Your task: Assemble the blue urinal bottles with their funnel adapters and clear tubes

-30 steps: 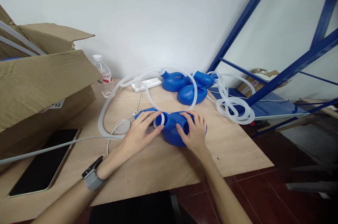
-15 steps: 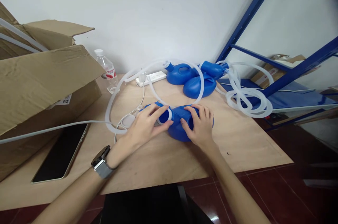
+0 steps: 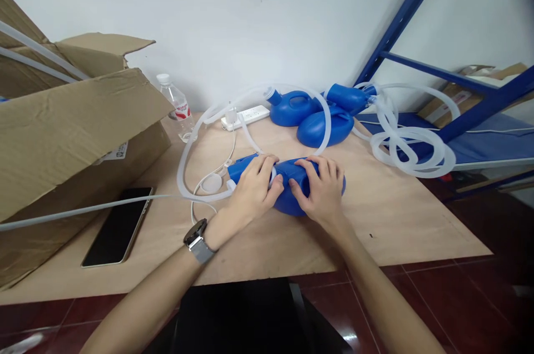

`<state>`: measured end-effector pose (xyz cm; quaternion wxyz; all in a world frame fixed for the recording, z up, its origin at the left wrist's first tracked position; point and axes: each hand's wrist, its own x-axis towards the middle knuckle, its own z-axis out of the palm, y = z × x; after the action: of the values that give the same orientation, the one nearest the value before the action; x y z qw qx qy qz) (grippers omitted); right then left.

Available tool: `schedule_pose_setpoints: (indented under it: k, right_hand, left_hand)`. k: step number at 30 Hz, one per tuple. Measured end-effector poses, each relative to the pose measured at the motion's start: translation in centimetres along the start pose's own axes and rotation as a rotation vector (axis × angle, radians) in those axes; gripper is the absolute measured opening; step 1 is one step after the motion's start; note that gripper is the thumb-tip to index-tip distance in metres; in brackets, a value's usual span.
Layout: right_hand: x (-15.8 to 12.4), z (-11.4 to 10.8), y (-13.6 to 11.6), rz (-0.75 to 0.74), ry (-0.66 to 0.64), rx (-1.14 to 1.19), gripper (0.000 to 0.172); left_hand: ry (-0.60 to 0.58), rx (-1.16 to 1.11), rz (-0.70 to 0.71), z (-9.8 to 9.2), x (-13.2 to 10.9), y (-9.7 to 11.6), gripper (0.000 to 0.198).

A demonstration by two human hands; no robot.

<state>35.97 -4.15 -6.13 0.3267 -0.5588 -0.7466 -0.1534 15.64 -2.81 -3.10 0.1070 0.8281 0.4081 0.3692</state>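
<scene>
My left hand bends over the neck of the blue jug, thumb and fingers set narrow about its white ring. My right hand holds the jug's body, thumb at the handle opening, fingers curled over the top. The jug rests on the wooden table in front of me; 2 other blue jugs sit behind it.

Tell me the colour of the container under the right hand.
The container is blue, seen best in the head view.
</scene>
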Motion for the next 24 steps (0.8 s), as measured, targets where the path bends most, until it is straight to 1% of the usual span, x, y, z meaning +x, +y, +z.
schedule_pose_setpoints:
  k: [2,5,9,11,13,16,17,19,22,23,24]
  right_hand:
    - [0.0,0.0,-0.1,0.004,-0.007,-0.005,0.037]
    - [0.0,0.1,-0.3,0.013,-0.012,-0.021,0.038]
    - [0.0,0.0,-0.4,0.017,-0.037,-0.042,0.04]
    - [0.1,0.0,-0.4,0.012,-0.047,-0.046,0.04]
    - [0.1,0.0,-0.4,0.015,-0.049,-0.048,0.041]
    - [0.1,0.1,-0.2,0.028,-0.053,-0.053,0.044]
    - [0.1,0.1,-0.2,0.035,-0.057,-0.055,0.044]
    - [0.1,0.2,-0.2,0.051,-0.071,-0.053,0.044]
    - [0.2,0.2,-0.6,0.068,-0.08,-0.047,0.043]
    - [0.2,0.2,-0.7,0.071,-0.08,-0.049,0.043]
    - [0.2,0.2,-0.9,0.07,-0.08,-0.052,0.043]
  left_hand:
    - [0.042,-0.123,0.01,0.1,-0.2,-0.1,0.038]
    - [0.03,-0.261,0.055,0.1,-0.5,-0.3,0.051]
    - [0.078,-0.271,0.12,0.5,-0.5,-0.8,0.059]
    - [0.088,-0.273,0.153,0.7,-0.4,-1.0,0.055]
    - [0.078,-0.305,0.161,0.8,-0.4,-1.1,0.046]
    - [0.071,-0.374,0.134,0.2,0.0,-1.1,0.033]
    - [0.052,-0.399,0.111,-0.2,0.3,-1.0,0.031]
    - [-0.034,-0.431,0.044,-1.1,1.3,-0.9,0.032]
    - [-0.224,-0.464,-0.071,-2.0,3.5,-0.6,0.044]
    - [-0.253,-0.5,-0.133,-2.0,4.1,-0.5,0.048]
    - [-0.257,-0.537,-0.205,-1.9,4.7,-0.4,0.051]
